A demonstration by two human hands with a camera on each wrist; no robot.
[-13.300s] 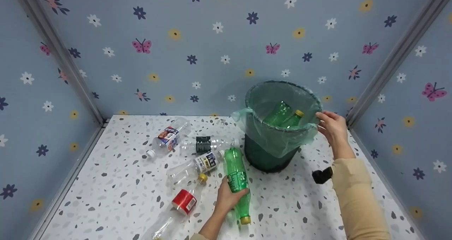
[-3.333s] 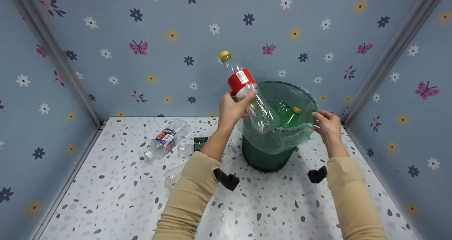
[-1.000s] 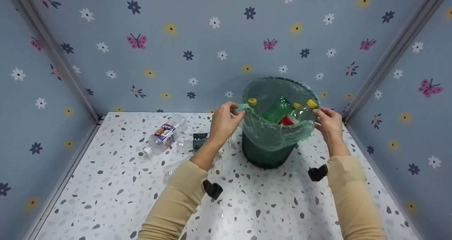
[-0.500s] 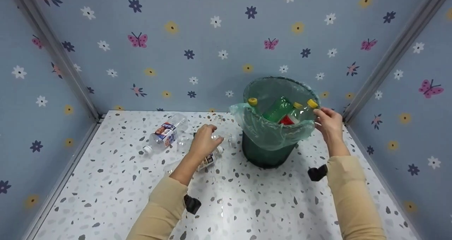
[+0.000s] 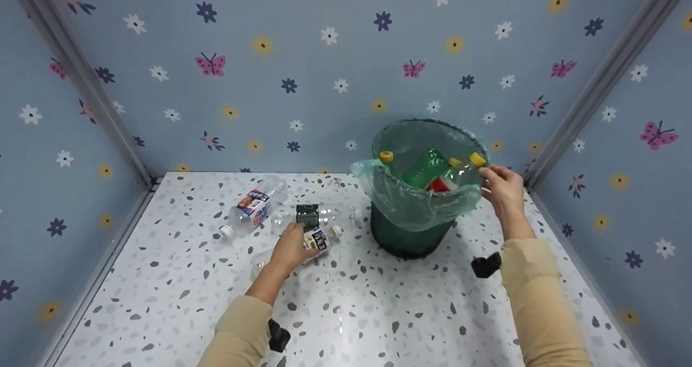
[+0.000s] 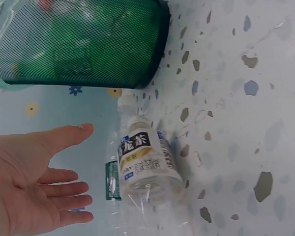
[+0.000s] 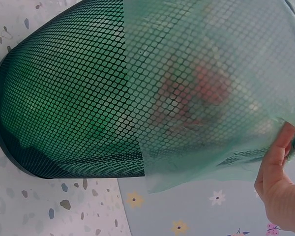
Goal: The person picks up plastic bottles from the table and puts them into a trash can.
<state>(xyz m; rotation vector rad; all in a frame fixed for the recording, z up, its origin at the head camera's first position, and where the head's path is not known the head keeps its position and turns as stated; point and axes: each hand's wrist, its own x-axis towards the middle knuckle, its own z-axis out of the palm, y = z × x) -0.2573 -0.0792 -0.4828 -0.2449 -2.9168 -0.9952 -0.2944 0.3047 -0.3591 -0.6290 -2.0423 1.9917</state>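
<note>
My left hand (image 5: pixel 288 249) reaches over a clear plastic bottle with a white-and-black label (image 5: pixel 318 240). In the left wrist view the left hand (image 6: pixel 34 184) has its fingers and thumb spread, beside that bottle (image 6: pixel 147 160). My right hand (image 5: pixel 505 191) pinches the rim of a dark green mesh trash bin (image 5: pixel 405 241). Between its thumb and fingers the right hand (image 7: pixel 280 189) also catches the pale green bag (image 7: pixel 187 123) lining the bin. Green bottles (image 5: pixel 424 169) and a clear bottle with a red label (image 5: pixel 442 184) lie inside, yellow caps showing.
Behind the white-labelled bottle lies a clear bottle with a dark green label (image 5: pixel 307 214). Farther left is a clear bottle with a blue picture label (image 5: pixel 253 205). The speckled tabletop (image 5: pixel 389 313) meets a flowered wall (image 5: pixel 324 75) at the back.
The green bottle and then the red-labelled bottle went from my left hand into the bin. That hand left the bag's edge and moved left and nearer. The right hand stays at the rim.
</note>
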